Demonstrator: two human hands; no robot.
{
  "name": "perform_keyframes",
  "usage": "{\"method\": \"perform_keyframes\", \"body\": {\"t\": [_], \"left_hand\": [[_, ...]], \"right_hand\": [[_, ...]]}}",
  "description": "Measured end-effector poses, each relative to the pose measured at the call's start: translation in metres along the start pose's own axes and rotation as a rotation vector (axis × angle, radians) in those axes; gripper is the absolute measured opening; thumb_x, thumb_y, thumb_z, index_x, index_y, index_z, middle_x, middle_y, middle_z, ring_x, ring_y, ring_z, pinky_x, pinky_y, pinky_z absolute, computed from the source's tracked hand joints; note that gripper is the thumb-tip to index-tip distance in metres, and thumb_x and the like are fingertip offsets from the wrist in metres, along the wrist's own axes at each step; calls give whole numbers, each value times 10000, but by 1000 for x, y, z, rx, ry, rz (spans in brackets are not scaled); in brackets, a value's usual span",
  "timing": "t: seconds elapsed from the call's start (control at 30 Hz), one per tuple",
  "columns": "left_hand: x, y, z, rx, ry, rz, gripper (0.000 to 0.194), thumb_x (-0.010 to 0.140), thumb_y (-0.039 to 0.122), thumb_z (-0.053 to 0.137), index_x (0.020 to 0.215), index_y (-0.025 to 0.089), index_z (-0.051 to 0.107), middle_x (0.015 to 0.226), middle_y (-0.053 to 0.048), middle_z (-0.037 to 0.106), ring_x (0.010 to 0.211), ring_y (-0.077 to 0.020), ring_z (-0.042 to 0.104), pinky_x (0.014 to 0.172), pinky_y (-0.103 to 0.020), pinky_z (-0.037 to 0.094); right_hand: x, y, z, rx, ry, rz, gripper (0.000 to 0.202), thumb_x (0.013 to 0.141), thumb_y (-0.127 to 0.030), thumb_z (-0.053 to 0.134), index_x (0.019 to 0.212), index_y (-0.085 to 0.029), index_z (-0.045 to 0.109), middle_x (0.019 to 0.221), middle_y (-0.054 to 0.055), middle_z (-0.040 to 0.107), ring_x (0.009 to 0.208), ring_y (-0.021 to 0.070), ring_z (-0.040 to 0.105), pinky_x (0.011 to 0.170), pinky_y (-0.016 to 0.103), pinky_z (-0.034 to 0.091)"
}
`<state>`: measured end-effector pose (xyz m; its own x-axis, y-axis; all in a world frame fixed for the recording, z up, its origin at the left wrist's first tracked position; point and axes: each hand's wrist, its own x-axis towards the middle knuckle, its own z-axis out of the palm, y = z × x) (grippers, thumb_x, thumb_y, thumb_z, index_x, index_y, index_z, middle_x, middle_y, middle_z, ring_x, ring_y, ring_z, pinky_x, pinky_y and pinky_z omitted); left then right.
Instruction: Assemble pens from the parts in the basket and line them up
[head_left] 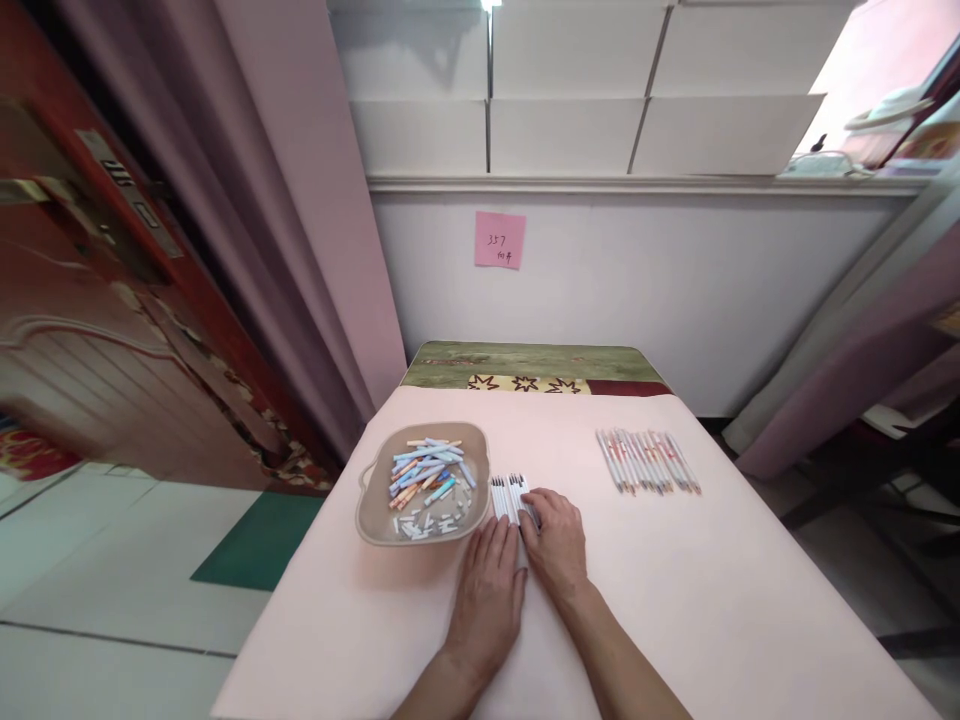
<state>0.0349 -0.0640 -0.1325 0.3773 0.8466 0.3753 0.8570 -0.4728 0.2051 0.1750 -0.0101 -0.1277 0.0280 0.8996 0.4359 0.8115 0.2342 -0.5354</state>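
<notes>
Beside the basin [374, 500], my left hand [486, 600], fingers together, and curled right hand [556, 540] touched the white sticks [514, 500], both grips unclear, apparently mid-alignment; evening ends seemed next.

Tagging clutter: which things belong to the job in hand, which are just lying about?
Likely the job:
white sticks, at left hand and right hand
beige basin with coloured pieces
row of pens

Likely incidental:
pink note
green mat
purple curtain
</notes>
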Motion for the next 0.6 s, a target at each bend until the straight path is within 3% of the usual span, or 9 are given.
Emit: {"method": "perform_keyframes", "body": {"t": [0.13, 0.27, 0.4, 0.6], "left_hand": [[-2, 0, -3, 30, 9, -7, 508, 896, 225, 416, 1401, 176, 396, 1433, -101, 457, 1346, -262, 362, 1088, -476, 320], [-2, 1, -4, 17, 2, 5, 490, 894, 218, 415, 1383, 183, 425, 1430, -106, 460, 1340, -264, 372, 1083, -472, 330], [-3, 0, -2, -18, 12, -9, 484, 893, 218, 403, 1373, 175, 439, 1415, -128, 472, 1331, -271, 386, 1065, -481, 355], [-4, -1, -1, -57, 33, -30, 475, 880, 206, 413, 1352, 181, 460, 1393, -120, 498, 1317, -273, 405, 1056, -491, 374]], "right_hand": [[-1, -3, -3, -8, 14, 31, 240, 822, -173, 518, 1009, -212, 663, 1011, 66, 667, 965, 207, 568, 859, 331, 380], [9, -12, -12, -77, -37, 101, 196, 864, -247, 512, 974, -213, 671, 976, 62, 675, 922, 194, 591, 823, 308, 387], [44, -21, -16, -173, -189, 149, 189, 865, -345, 537, 836, -250, 697, 839, 29, 697, 757, 167, 627, 657, 262, 404], [99, -34, 2, -296, -398, 207, 56, 736, -228, 708, 729, -172, 716, 733, 94, 708, 744, 209, 668, 642, 278, 457]]}}
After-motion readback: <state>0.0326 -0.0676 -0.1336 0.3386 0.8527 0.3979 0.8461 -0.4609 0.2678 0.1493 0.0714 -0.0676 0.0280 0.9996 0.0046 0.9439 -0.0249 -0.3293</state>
